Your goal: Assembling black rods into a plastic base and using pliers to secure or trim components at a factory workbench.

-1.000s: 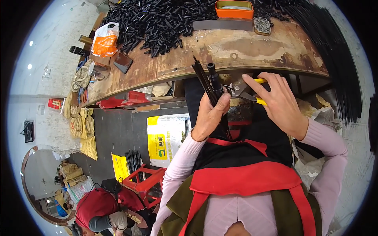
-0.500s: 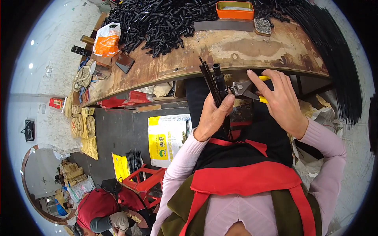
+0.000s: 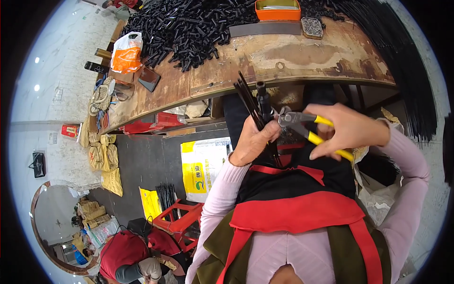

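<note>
The left hand (image 3: 255, 140), its thumb pressed forward, was closed around a bundle of thin black rods (image 3: 247, 100) and a black tube (image 3: 263, 98), both pointing up and tilted a little to the left, just off the near edge of the worktop (image 3: 307, 59). The tube stood to the right of the rods, and its upper end rose clear of the fingers. The right hand (image 3: 354, 125) gripped a pair of pliers (image 3: 294, 120) by its yellow handles, which were spread apart; the metal head reached leftward to the tube, beside the left thumb. Whether the tip bit on anything there could not be made out. On the worktop, a large heap of black tubes (image 3: 187, 31) covered the far edge left of the middle. To its right sat an orange box (image 3: 278, 15), with a flat grey bar (image 3: 265, 30) in front of it and a small tray (image 3: 312, 38) of metal bits just beside the bar's right end. Long black rods (image 3: 402, 66) hung over the right end of the worktop. Toward the left end lay a white and orange plastic bag (image 3: 126, 54) and, nearer the near edge, a dark phone (image 3: 149, 79).
</note>
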`<control>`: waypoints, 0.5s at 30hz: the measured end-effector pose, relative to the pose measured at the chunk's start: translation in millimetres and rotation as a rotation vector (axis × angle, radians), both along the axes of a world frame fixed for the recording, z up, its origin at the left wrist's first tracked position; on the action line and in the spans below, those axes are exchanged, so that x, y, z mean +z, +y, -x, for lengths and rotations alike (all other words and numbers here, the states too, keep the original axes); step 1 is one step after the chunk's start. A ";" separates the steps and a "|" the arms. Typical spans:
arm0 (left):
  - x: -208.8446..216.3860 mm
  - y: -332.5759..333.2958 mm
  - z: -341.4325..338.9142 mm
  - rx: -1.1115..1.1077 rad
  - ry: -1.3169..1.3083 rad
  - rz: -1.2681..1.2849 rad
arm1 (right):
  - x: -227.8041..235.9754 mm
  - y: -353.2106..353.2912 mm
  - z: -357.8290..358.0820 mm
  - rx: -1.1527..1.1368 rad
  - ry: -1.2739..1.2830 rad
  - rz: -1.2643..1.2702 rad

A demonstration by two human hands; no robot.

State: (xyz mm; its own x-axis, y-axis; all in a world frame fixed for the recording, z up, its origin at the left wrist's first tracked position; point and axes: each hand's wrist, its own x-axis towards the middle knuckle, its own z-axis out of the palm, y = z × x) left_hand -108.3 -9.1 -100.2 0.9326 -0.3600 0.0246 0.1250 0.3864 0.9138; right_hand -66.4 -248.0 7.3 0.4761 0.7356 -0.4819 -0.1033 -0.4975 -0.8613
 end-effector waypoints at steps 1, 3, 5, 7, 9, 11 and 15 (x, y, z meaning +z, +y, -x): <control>0.3 -0.5 -0.8 -0.002 -0.003 0.000 | -1.7 2.8 7.6 -0.129 0.336 -0.040; 0.7 -1.5 -2.5 -0.025 0.025 0.035 | -13.8 3.5 16.7 -0.063 -0.308 0.065; 0.6 -0.9 -5.1 -0.042 0.034 0.045 | -31.9 -0.9 21.1 -0.154 -0.803 -0.047; 0.5 -5.9 -6.0 0.070 0.017 0.008 | -48.4 -1.1 17.3 -0.195 -1.163 -0.093; -2.3 -5.8 -9.5 0.110 -0.003 -0.058 | -49.7 -2.5 11.4 -0.082 -1.462 0.081; -0.3 -7.2 -12.8 0.078 0.003 -0.010 | -30.7 -3.1 5.7 -0.019 -1.483 0.071; -5.0 -1.8 -11.6 -0.056 -0.013 -0.014 | -24.5 -12.3 3.6 -0.088 0.481 -0.227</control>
